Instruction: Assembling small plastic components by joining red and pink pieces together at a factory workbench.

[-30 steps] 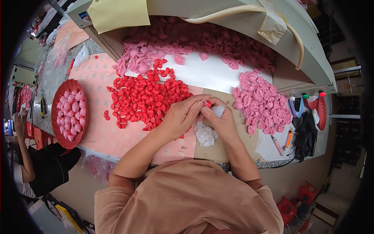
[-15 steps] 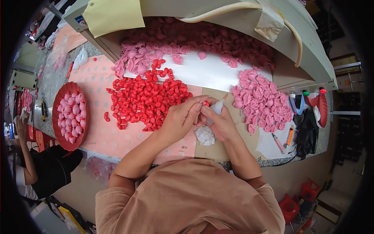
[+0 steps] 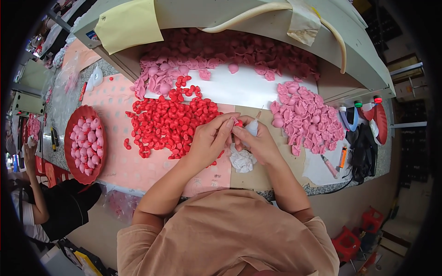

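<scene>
Over the middle of the table my two hands meet. My left hand (image 3: 209, 138) is closed, pinching a small red and pink piece (image 3: 238, 123) at its fingertips. My right hand (image 3: 258, 143) touches the same piece with its thumb and also grips a small translucent bottle with a needle tip (image 3: 252, 126), the needle pointing up and away. Fingers cover much of the piece. Beside my left hand lies a heap of glossy red pieces (image 3: 170, 124). A crumpled white tissue (image 3: 242, 161) sits just below my hands. Pink ruffled pieces (image 3: 308, 117) are piled right of my right hand.
A red fluted dish (image 3: 102, 158) of pink and red pieces stands at left. More pink pieces (image 3: 184, 50) fill the grey hooded box (image 3: 354, 64) at the back. Tubes (image 3: 330, 166) and a black cloth (image 3: 363, 154) lie at right. A person (image 3: 41, 207) is at far left.
The needle-tipped bottle has tilted more upright in my right hand, so its needle now shows. My hands stay together at the small piece. The whole view has shifted slightly.
</scene>
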Action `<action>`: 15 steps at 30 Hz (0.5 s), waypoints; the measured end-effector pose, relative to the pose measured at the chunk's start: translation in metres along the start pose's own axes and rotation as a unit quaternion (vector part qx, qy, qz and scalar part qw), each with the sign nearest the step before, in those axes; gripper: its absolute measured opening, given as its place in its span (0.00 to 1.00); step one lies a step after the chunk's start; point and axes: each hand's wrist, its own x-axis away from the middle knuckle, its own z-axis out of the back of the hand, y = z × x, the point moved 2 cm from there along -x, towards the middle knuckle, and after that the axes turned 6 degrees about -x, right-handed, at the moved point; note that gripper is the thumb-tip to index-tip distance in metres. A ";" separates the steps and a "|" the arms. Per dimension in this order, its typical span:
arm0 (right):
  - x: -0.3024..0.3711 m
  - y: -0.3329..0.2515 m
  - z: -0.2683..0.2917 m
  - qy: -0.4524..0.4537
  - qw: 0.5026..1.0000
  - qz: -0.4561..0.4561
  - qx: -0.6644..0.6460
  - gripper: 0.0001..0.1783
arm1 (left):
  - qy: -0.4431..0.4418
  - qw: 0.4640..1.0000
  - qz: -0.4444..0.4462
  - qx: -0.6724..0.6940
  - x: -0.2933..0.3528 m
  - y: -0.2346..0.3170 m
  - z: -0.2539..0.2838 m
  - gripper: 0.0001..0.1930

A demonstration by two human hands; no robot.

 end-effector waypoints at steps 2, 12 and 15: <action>-0.001 0.001 0.001 -0.013 1.000 0.000 -0.004 0.13 | 0.001 1.000 -0.019 -0.023 0.001 0.001 -0.001 0.14; -0.003 0.003 0.007 -0.026 0.999 0.000 0.040 0.13 | -0.026 0.999 -0.018 -0.013 0.000 0.001 0.000 0.13; -0.005 -0.001 -0.001 -0.030 0.999 -0.013 -0.017 0.14 | -0.043 0.999 0.009 0.019 -0.002 0.000 0.005 0.14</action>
